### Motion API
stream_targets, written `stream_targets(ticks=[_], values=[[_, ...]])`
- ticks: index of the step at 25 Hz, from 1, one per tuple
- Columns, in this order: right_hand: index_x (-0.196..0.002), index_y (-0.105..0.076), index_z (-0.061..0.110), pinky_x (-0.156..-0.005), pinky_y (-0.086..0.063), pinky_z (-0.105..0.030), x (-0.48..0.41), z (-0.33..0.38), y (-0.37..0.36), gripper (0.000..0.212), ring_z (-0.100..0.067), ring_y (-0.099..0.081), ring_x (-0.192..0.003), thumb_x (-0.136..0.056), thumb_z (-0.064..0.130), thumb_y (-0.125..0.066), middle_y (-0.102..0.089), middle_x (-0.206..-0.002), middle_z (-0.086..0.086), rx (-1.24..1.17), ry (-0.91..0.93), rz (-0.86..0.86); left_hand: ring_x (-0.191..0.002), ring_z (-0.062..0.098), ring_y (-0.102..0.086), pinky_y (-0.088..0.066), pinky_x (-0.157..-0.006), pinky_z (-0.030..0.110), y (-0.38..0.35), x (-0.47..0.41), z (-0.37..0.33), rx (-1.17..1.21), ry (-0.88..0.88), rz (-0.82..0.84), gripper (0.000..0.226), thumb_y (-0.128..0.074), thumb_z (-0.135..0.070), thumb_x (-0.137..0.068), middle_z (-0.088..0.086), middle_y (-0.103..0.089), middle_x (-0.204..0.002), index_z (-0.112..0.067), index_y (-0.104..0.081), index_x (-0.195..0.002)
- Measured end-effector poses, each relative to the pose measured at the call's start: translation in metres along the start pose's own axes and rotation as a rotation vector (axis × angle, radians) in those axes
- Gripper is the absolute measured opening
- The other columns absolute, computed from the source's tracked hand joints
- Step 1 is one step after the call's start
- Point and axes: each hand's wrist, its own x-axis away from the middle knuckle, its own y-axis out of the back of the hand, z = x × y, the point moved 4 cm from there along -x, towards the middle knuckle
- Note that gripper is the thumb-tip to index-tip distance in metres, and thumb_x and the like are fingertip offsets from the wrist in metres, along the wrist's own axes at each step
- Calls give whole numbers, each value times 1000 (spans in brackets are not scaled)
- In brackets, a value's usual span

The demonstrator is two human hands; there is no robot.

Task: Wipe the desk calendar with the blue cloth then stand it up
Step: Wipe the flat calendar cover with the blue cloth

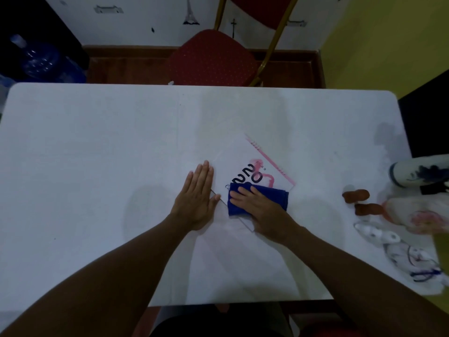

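On the white table [97, 142], a little right of centre, the desk calendar [239, 154] lay flat and turned at an angle, its pink spiral binding [269, 159] along the far right edge. The right hand [261, 206] pressed flat on the folded blue cloth [277, 194], fingers spread over it rather than closed around it, and the cloth covered the calendar's near corner. The left hand [198, 194] rested open, palm down, at the calendar's left edge, gripping nothing and apparently steadying it.

The calendar looked light, thin and stiff, likely card, and liable to slide on the smooth tabletop unless pinned. For standing it up, the bound edge seemed the sensible place to take hold, since the pages hinge there. The cloth was soft and limp.

Large dark digits "20" were legible on the cover, with further characters beside them partly hidden by the cloth; smaller print was too blurred to read.
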Motion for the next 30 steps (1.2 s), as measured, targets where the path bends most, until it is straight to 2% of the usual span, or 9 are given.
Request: stream_targets(ticks=[2,5,8,17,21,23,25,27,30], values=[[-146,-53,9,-123,-30,-43,-6,-11,12,71,-22,-41,-146,-81,-4,-78,-51,-153,-5,9,24,-4,-154,22,13,-3,-126,44,2,0,-2,-2,-10,0,73,-11,-53,-103,10,13,-167,-9,7,-158],[-148,-49,5,-123,-26,-45,-40,-23,19,80,-28,-39,-147,-75,-5,-81,-48,-155,-8,12,-113,-33,-154,22,15,-1,-126,43,3,0,-2,-5,-9,13,73,-12,-52,-103,10,14,-167,-9,7,-158],[-148,-49,6,-125,-23,-45,-48,-11,8,68,-28,-35,-150,-85,-10,-68,-46,-157,-8,7,-188,-106,-154,22,15,0,-126,42,2,1,-2,-9,-11,10,73,-9,-53,-103,10,14,-167,-9,7,-158],[-149,-47,4,-125,-26,-41,38,-4,-6,71,-23,-34,-150,-83,-12,-64,-45,-157,-7,34,-37,-69,-154,24,14,-2,-126,44,3,1,-2,-4,-19,4,72,-14,-50,-104,12,13,-167,-7,7,-158],[-147,-51,4,-124,-26,-49,24,-31,15,63,-26,-34,-150,-89,-19,-56,-46,-157,-7,-43,-342,-238,-155,27,8,-4,-126,45,8,3,-6,-8,-35,-22,73,-15,-48,-103,15,6,-167,-3,0,-158],[-151,-47,14,-127,-16,-42,-4,-34,16,56,-24,-24,-154,-100,-8,-50,-38,-162,-1,-160,-535,-291,-155,27,8,-3,-126,45,8,3,-6,-3,-37,-18,72,-16,-47,-103,15,6,-167,-3,-1,-158],[-154,-42,21,-121,-11,-35,-37,-31,13,54,-25,-13,-155,-104,0,-46,-29,-166,2,-236,-643,-329,-155,25,10,-1,-126,44,7,3,-5,-1,-31,-10,72,-17,-47,-104,14,8,-167,-4,1,-158],[-155,-41,18,-122,-10,-37,-61,-24,8,57,-27,-12,-156,-102,-3,-47,-27,-167,0,-232,-622,-324,-154,24,14,0,-126,44,5,2,-4,-10,-21,11,71,-16,-48,-104,12,12,-167,-6,5,-158],[-154,-41,15,-128,-13,-45,-61,-7,-2,56,-25,-17,-156,-102,-5,-47,-32,-165,-1,-222,-458,-221,-154,24,16,0,-126,44,4,2,-3,-15,-13,33,71,-14,-49,-104,11,14,-167,-8,7,-158]])
